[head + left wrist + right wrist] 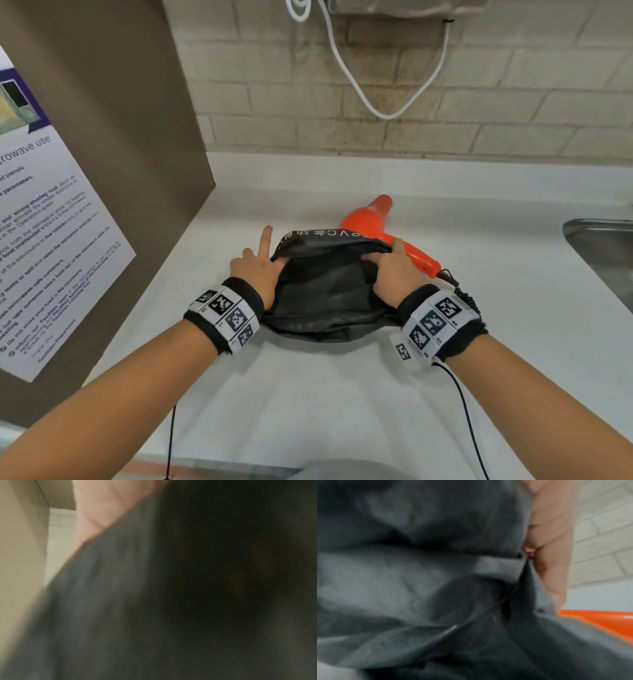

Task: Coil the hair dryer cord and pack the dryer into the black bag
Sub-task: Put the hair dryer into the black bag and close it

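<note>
A black fabric bag (322, 294) lies on the white counter (342, 394) between my hands, its mouth facing away from me. My left hand (263, 263) holds the left edge of the mouth, the index finger pointing up. My right hand (387, 270) pinches the right edge, thumb on top. Behind the bag lies the orange hair dryer (373, 222), nozzle pointing away, handle toward the right. Its black coiled cord (462, 291) shows behind my right wrist. Dark bag cloth (154, 601) fills the left wrist view. In the right wrist view, the bag cloth (419, 574) and a strip of the orange dryer (599, 620) show.
A brown panel with a printed notice (51, 222) stands at the left. A steel sink (603, 253) sits at the right edge. A white cable (376, 106) hangs on the brick wall behind. Thin black wires (462, 404) trail from my wristbands.
</note>
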